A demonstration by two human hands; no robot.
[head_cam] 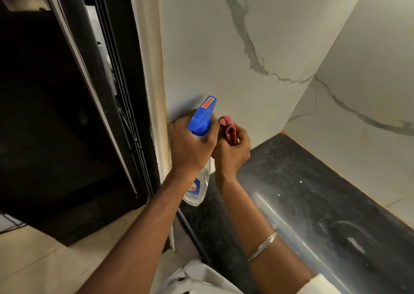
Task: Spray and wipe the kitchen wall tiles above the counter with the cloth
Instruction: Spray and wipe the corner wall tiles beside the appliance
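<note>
The left hand [192, 143] is wrapped tightly around the neck of a spray bottle [199, 154], fingers curled under its blue trigger head [202, 116], which points up and away at the wall; the clear body of the bottle hangs down below the wrist, its label partly hidden by the forearm. Just beside it, touching or nearly so, the right hand [233, 152] is closed on a bunched pink cloth [229, 129], the fingers pinching the wad so that its crumpled top sticks out above the knuckles, close to the wall; whether the cloth actually meets the surface cannot be told. A thin metal bangle [263, 245] sits on the right forearm. Both hands are held low against the white marble-look wall tiles [224, 47], whose grey veins run across the panel and continue onto the adjoining tiled wall at the right of the corner. Beneath the hands lies the dark speckled counter [313, 192], glossy and streaked with light. To the left of the tiled panel a pale vertical trim [154, 91] borders a black appliance [56, 114], and pale floor tiles [44, 260] show below it.
</note>
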